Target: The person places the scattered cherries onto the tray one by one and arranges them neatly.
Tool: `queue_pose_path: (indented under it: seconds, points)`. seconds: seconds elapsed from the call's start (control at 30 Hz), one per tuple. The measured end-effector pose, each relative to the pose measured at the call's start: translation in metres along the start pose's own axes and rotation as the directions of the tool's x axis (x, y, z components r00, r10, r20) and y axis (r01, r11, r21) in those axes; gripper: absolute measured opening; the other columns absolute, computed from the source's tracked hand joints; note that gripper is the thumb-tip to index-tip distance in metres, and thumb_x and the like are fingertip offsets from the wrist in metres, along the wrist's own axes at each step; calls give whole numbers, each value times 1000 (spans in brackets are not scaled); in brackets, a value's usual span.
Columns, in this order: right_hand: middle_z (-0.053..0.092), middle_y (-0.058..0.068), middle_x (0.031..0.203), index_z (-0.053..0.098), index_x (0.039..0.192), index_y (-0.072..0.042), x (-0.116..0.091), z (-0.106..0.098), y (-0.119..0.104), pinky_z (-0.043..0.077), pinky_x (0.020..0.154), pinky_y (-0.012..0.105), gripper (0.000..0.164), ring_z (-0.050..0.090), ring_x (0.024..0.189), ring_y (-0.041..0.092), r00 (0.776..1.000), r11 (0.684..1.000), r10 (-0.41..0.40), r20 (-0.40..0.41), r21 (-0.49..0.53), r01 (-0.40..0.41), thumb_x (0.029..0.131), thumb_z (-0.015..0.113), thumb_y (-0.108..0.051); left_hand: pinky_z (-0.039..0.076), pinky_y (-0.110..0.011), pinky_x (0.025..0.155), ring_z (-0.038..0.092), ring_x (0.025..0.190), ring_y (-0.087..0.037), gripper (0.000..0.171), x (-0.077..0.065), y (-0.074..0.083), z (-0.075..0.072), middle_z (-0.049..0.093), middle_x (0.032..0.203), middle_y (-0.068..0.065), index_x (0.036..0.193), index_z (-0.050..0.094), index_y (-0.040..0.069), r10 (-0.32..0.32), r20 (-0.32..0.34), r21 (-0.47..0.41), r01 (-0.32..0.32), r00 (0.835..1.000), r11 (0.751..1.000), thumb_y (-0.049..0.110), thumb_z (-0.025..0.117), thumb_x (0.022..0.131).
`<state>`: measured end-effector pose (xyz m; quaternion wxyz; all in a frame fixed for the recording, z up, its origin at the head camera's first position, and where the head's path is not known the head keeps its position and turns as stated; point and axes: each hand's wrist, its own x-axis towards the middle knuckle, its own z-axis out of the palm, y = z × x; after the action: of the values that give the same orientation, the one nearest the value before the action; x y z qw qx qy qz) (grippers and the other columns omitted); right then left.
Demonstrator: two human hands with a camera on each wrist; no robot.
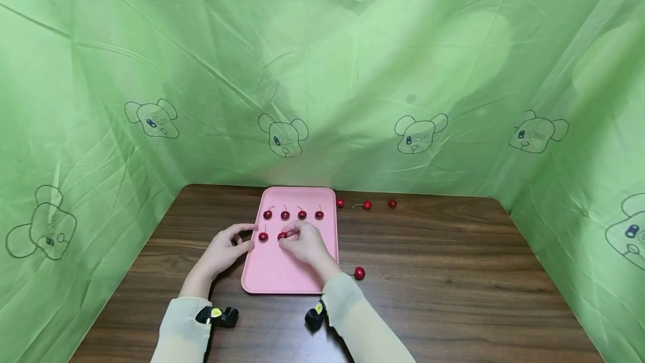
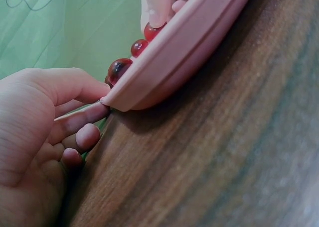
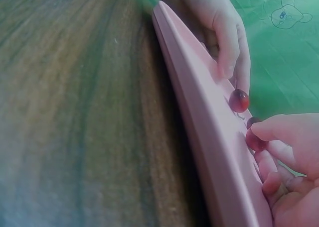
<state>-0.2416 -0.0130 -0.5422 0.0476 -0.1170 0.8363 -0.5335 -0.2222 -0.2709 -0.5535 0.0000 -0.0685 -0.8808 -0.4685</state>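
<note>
A pink tray (image 1: 287, 273) lies on the table with several red cherries on it, stems pointing mostly away from me. My left hand (image 1: 224, 248) pinches the tray's left rim between thumb and fingers; the left wrist view shows this hand (image 2: 37, 122) at the rim. Over the tray's middle, my right hand (image 1: 306, 244) holds a cherry (image 1: 282, 236) between thumb and fingertips, low at the tray's surface. To its left sits another cherry (image 1: 263, 236), and a row of cherries, one of them at the back left (image 1: 267, 214), lies behind. In the right wrist view the held cherry (image 3: 255, 141) is partly covered by the thumb.
Loose cherries lie on the wooden table (image 1: 443, 273): one right of the tray's front (image 1: 359, 273) and three along the back, including one at mid-back (image 1: 367, 205). Green curtains (image 1: 353, 71) with mouse drawings stand behind and on both sides.
</note>
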Motion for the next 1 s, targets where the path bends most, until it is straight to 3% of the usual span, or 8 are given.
queue_pose_path:
  seconds: [0.47, 0.67, 1.0]
  points:
    - [76, 2, 105, 76, 114, -9, 1, -4, 1, 54, 78, 28, 32, 62, 82, 8, 1000, 1000, 18, 16, -26, -18, 85, 91, -14, 46, -30, 70, 56, 80, -18, 41, 0, 0, 0, 61, 86, -3, 139, 74, 14, 0, 4, 25, 0, 1000, 1000, 13, 80, 98]
    - [76, 3, 108, 76, 115, -8, -1, -9, -3, 58, 85, 30, 35, 68, 89, 11, 1000, 1000, 15, 18, 2, -15, 84, 91, -13, 46, -30, 70, 56, 81, -19, 41, -1, -1, 0, 62, 88, -4, 139, 74, 15, -8, 4, 16, 8, 1000, 1000, 13, 80, 98]
    - [77, 8, 113, 75, 122, -4, -9, -34, -16, 60, 82, 31, 36, 72, 93, 16, 994, 997, -78, 71, -5, 78, 89, 89, -12, 47, -30, 71, 56, 83, -19, 42, -1, -1, 0, 63, 91, -4, 140, 74, 14, -16, 5, 2, 16, 1000, 1000, 12, 80, 98]
